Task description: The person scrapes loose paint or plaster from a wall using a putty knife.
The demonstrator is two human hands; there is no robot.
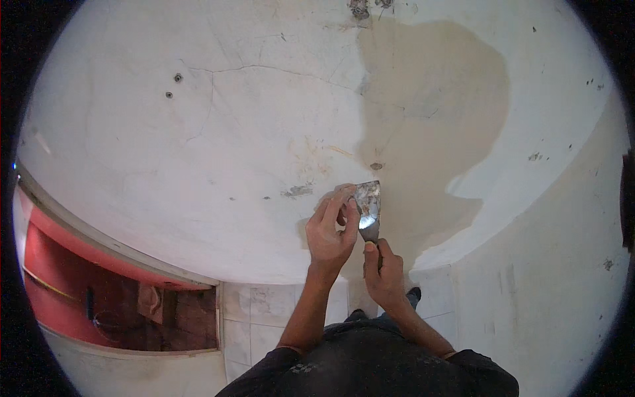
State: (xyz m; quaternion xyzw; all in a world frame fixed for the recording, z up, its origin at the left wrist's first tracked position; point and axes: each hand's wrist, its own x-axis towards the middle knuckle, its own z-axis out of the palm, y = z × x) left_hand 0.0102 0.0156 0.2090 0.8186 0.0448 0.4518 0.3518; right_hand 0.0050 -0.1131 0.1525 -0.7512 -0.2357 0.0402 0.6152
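My right hand (384, 273) is closed around the handle of a putty knife (368, 204), its metal blade pointing up and away from me. The blade bears dark and pale smears and a bright glint. My left hand (333, 226) is at the blade's left edge, its fingers bent and the fingertips at the metal; whether they grip anything is hidden. Both hands are in front of a white wall (263, 129) with a large beige-grey damp-looking patch (431, 89). A small chipped hole (377, 166) lies just above the blade.
Thin cracks and several small holes mark the wall, two with plugs (178, 78) at the upper left. An adjoining wall (545, 278) stands at the right. At the lower left a framed opening (220, 317) shows a red-walled space. Pale floor tiles (263, 302) lie near my feet.
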